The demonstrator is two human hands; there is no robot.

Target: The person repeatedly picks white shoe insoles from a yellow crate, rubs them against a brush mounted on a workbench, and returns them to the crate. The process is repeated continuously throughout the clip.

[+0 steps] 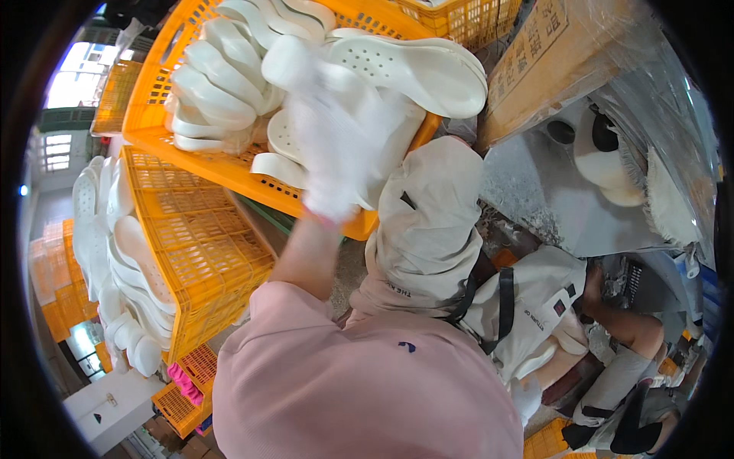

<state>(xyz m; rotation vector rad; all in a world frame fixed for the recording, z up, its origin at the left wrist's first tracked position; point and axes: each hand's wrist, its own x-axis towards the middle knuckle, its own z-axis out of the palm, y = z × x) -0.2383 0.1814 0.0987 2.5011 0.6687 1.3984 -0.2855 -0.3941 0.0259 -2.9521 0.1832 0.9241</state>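
Note:
My left hand (336,145), in a white glove, reaches forward over an orange crate (222,174) filled with white slip-on clogs. Motion smears its fingers, so I cannot tell whether they grip a shoe. Right beside the fingertips is a white clog (284,61). A larger clog with a perforated top (417,73) lies across the crate's right corner. Nested clogs (214,84) stand in a row on the crate's left side. My right hand does not show plainly in the picture.
To the left, a second orange crate (202,245) holds more white clogs (134,260). A wrapped cardboard box (527,69) leans at the upper right, near a grey surface (527,183). My knee (428,191) is close to the front crate. Another person's bent limb (631,325) shows at lower right.

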